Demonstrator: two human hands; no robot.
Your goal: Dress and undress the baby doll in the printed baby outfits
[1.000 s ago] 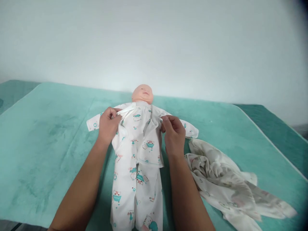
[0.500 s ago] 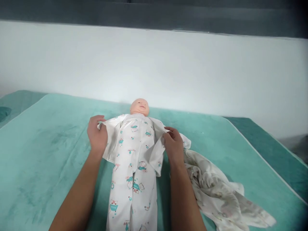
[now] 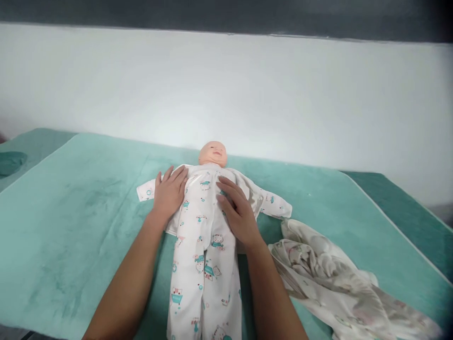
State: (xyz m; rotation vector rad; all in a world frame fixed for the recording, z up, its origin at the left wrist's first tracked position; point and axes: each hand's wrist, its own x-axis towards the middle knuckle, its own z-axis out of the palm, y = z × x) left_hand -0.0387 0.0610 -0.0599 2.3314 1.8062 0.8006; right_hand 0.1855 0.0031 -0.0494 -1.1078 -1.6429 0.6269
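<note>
A baby doll [image 3: 213, 154] lies on its back, head toward the wall, in a white printed romper [image 3: 202, 226]. Under its chest and arms spreads a white jacket [image 3: 272, 203], whose printed sleeves stretch out to both sides. My left hand [image 3: 170, 191] rests flat with fingers spread at the doll's side, over the jacket near the left sleeve. On the other side of the chest, my right hand [image 3: 238, 208] lies with loosely curved, parted fingers against the romper front. Neither hand grips any cloth.
A crumpled white patterned cloth [image 3: 329, 278] lies to the right of the doll. The green padded mat [image 3: 88, 226] covers the surface, with darker green at its sides. Behind it rises a white wall [image 3: 226, 89].
Both hands have let go of the jacket's front edges. They have moved inward onto the doll's chest and side, and the jacket now lies spread out. The view has shifted slightly.
</note>
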